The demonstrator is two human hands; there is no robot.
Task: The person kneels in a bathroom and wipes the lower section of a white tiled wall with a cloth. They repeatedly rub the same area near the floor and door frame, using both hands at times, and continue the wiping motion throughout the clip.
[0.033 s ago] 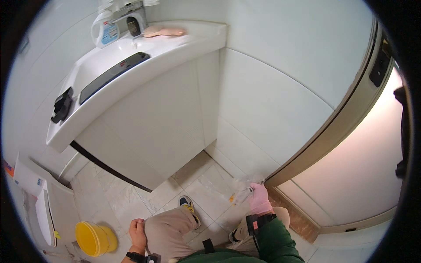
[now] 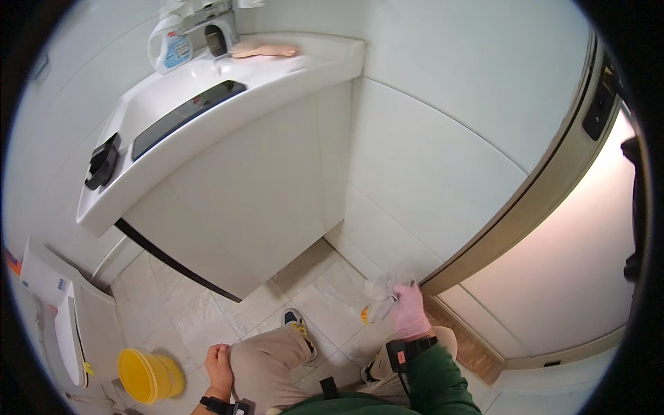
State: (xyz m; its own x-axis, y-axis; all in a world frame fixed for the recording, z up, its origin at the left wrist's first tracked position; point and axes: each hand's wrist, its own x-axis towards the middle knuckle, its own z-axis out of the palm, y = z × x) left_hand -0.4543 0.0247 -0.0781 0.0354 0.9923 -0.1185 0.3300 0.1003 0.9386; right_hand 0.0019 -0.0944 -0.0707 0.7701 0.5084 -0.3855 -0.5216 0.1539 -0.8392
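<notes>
In a pink glove, my right hand (image 2: 409, 311) is closed on a clear plastic thing (image 2: 380, 297) low by the wall and the door frame. It looks crumpled, like a bag, with a yellow-orange part (image 2: 364, 315) at its lower end; its exact kind is unclear. My bare left hand (image 2: 219, 366) rests against the side of my left knee, its fingers curled in, with nothing seen in them. A yellow bucket (image 2: 169, 377) stands on the floor to the left of that hand.
A white washbasin (image 2: 200, 131) on a cabinet fills the upper left. On it are a phone (image 2: 188, 117), a black case (image 2: 104, 162), a white bottle (image 2: 171, 45) and a pink brush-like thing (image 2: 266, 50). A toilet (image 2: 90, 332) stands left; a door frame (image 2: 498, 232) runs down the right.
The view has shifted a little, so the basin sits slightly further right. My right hand has risen very slightly with the clear plastic thing. My left hand stays at the knee.
</notes>
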